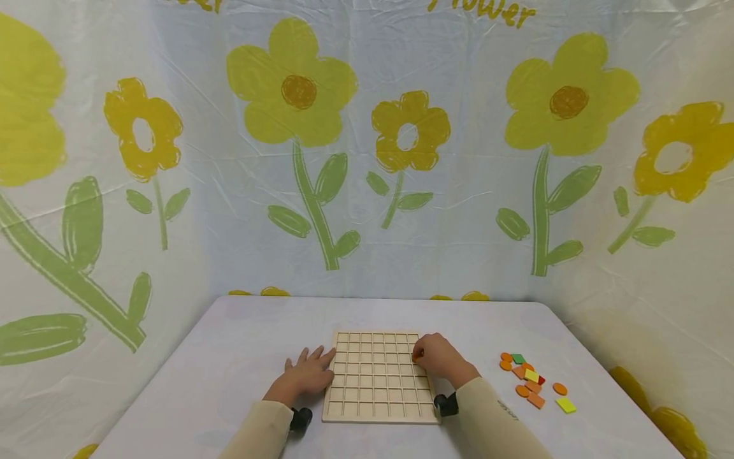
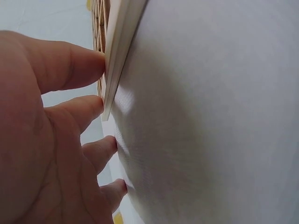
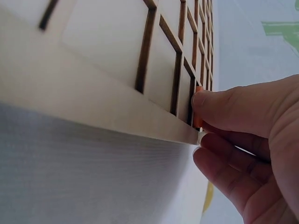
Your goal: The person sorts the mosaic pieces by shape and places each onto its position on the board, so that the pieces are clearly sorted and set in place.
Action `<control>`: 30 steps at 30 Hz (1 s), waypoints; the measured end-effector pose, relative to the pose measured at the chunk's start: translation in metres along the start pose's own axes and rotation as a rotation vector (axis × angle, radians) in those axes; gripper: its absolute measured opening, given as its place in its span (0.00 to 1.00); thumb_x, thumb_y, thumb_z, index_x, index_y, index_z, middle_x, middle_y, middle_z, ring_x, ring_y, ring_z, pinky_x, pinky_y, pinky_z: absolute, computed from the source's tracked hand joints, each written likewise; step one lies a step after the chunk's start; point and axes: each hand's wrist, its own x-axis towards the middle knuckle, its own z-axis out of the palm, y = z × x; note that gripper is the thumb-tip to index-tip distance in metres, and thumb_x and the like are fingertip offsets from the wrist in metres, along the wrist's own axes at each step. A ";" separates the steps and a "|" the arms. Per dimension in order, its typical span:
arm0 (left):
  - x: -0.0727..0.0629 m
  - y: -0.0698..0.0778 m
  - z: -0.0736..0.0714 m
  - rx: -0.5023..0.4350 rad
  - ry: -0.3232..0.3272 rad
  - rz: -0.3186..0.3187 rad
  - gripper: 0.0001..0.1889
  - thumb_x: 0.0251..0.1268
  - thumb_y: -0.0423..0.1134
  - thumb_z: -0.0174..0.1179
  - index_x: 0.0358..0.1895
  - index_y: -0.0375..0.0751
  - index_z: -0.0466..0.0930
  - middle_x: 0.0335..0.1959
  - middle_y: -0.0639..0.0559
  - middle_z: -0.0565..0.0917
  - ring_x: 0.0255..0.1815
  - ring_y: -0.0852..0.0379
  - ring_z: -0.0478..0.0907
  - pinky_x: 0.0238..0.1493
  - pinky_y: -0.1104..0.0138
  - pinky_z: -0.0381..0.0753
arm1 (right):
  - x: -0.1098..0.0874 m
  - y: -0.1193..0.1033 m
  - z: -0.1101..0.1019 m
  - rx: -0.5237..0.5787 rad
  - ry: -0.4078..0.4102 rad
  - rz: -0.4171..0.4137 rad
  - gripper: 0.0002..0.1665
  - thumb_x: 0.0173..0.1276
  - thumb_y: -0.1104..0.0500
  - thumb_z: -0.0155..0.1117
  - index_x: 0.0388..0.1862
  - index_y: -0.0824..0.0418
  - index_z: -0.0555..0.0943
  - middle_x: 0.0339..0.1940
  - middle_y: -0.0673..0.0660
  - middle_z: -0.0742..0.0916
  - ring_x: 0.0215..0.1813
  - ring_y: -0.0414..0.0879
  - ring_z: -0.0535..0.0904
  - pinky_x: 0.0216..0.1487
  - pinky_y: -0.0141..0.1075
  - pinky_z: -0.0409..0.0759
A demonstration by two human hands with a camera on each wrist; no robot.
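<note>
A wooden grid board (image 1: 373, 422) with square cells lies on the white table. Along its left edge rests my left hand (image 1: 309, 373), fingers spread; in the left wrist view the thumb and one finger (image 2: 86, 109) touch the board's side while other fingertips meet the table. Over the board's right edge, my right hand (image 1: 441, 358) pinches a small orange piece (image 3: 198, 116) between thumb and fingers. That piece stands on edge at a cell of the outer column in the right wrist view. Its full shape is hidden by the thumb.
Right of the board lies a loose group of flat pieces: orange discs (image 1: 560, 389), orange squares (image 1: 536, 400), a green piece (image 1: 518, 359), yellow squares (image 1: 566, 405) and a partly covered red piece (image 1: 541, 380). A flower-printed cloth (image 1: 459, 223) hangs behind the table (image 1: 258, 325).
</note>
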 end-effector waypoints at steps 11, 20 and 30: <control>-0.005 0.004 -0.002 0.002 -0.006 -0.005 0.30 0.65 0.46 0.46 0.73 0.48 0.64 0.75 0.42 0.61 0.77 0.31 0.47 0.69 0.29 0.40 | -0.008 0.008 -0.003 0.032 -0.017 0.038 0.05 0.59 0.65 0.67 0.34 0.58 0.86 0.35 0.50 0.85 0.39 0.43 0.78 0.43 0.43 0.81; -0.005 0.005 -0.004 0.023 -0.020 -0.005 0.30 0.68 0.48 0.46 0.73 0.49 0.64 0.75 0.42 0.61 0.77 0.31 0.48 0.69 0.30 0.42 | -0.020 0.021 -0.016 -0.008 -0.037 0.138 0.09 0.61 0.61 0.68 0.41 0.58 0.85 0.40 0.52 0.86 0.44 0.47 0.80 0.52 0.47 0.81; -0.001 0.000 0.000 0.018 -0.019 -0.004 0.30 0.67 0.49 0.46 0.73 0.50 0.63 0.76 0.43 0.60 0.77 0.31 0.47 0.69 0.30 0.41 | -0.029 0.048 -0.028 -0.041 -0.040 0.202 0.09 0.61 0.61 0.68 0.42 0.57 0.85 0.41 0.53 0.86 0.43 0.47 0.79 0.51 0.48 0.82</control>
